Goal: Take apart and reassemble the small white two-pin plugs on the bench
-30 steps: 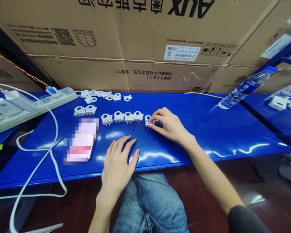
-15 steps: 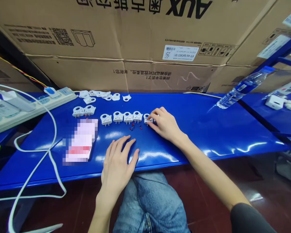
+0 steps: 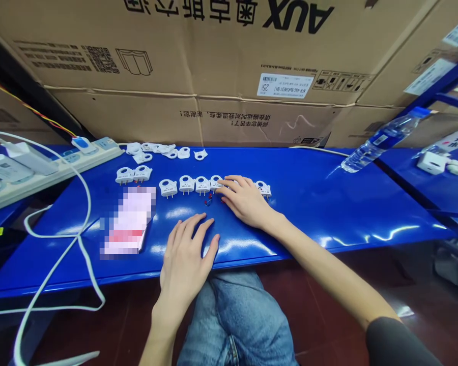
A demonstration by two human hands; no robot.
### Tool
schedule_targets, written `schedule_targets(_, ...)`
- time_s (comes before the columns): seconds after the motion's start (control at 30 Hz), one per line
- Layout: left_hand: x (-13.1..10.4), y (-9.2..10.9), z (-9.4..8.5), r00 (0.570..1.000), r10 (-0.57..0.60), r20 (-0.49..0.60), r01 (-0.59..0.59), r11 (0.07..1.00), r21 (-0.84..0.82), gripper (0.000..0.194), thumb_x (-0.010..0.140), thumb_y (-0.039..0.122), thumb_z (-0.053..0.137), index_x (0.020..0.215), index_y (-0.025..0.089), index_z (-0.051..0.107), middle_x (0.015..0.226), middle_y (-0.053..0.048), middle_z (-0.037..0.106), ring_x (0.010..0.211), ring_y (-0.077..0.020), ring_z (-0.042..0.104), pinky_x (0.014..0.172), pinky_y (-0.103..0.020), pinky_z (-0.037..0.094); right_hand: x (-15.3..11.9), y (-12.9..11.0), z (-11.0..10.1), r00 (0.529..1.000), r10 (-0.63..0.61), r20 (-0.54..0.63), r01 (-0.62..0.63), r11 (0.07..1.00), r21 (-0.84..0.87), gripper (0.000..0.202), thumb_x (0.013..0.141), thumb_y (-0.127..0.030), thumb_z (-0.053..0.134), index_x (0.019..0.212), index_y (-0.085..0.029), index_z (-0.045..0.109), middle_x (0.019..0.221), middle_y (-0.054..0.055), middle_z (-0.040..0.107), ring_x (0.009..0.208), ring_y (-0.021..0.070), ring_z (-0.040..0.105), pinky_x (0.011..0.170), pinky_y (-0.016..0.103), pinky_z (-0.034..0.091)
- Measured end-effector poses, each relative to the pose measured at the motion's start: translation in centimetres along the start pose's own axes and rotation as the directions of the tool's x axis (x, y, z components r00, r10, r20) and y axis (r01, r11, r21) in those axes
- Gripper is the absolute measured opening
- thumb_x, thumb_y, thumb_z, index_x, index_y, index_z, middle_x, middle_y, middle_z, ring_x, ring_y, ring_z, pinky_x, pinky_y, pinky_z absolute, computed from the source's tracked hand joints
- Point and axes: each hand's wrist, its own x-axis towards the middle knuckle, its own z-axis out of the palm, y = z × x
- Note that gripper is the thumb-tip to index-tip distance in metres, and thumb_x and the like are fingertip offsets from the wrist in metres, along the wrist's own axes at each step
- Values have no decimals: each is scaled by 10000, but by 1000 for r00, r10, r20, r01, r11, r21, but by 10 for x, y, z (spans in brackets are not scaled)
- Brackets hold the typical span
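My left hand (image 3: 186, 254) lies palm down near the table's front edge with its fingers spread, holding nothing. My right hand (image 3: 248, 202) reaches in from the right, its fingers bent and apart. Its fingertips are at the right side of a white two-pin plug piece with a ring-shaped top (image 3: 215, 183); whether they touch it I cannot tell. Similar plug pieces (image 3: 187, 184) stand in a row to the left. Another plug piece (image 3: 263, 188) shows behind the hand. Small red-tipped parts with wire legs (image 3: 208, 200) lie in front of the row.
Loose white ring-shaped covers (image 3: 183, 152) lie at the back of the blue table (image 3: 313, 203). A blurred pink rectangular object (image 3: 130, 218) is left of my hand. On the left are a power strip (image 3: 61, 170) and white cable (image 3: 84, 203); on the right, a water bottle (image 3: 381, 142).
My right hand has shifted left along the row, from the plug piece at the right to the one beside it. A plug piece behind the hand has come into view. My left hand stays put.
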Motion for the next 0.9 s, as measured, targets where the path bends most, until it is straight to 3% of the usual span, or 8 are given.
schedule_targets(0.13,0,1,0,1000,-4,2,4,1000,-7,348,1043,365,530,1333,215,649,1411,-101,672,1293,-302,634,1211,-550,427,0,4,4,999,-35,6,34,998,56,384,1060,-99,444,1368,-194,654,1473,109,646,1430,290,487,1242,570,338)
schedule_targets(0.5,1,1,0,1000,-4,7,4,1000,-6,339,1046,365,529,1335,221,633,1410,-98,673,1293,-301,630,1207,-538,426,-4,5,-8,993,-84,-81,94,987,133,365,1055,-138,469,1348,-183,683,1401,110,692,1349,296,525,1150,534,443)
schedule_targets(0.67,-1,2,1,997,-64,-38,63,998,-31,500,1048,435,522,1477,182,487,1379,-144,692,1286,-310,648,1159,-543,476,-9,0,-19,977,-123,-174,163,959,233,258,1051,-225,528,1200,-232,738,1294,74,748,1287,271,561,1042,482,493)
schedule_targets(0.77,-2,2,2,994,-98,-48,96,995,-38,544,1042,466,515,1501,180,452,1356,-150,705,1284,-331,653,1127,-556,500,-11,-7,-19,976,-163,-147,198,944,266,219,1041,-255,542,1092,-239,755,1198,61,777,1211,262,592,1001,459,498)
schedule_targets(0.9,0,3,1,996,-79,-29,77,996,-48,437,1046,423,507,1419,196,526,1367,-140,692,1267,-316,656,1176,-547,458,-11,-16,-17,976,-199,-86,215,937,275,198,1034,-280,542,1032,-237,736,1100,69,776,1140,257,606,943,421,508)
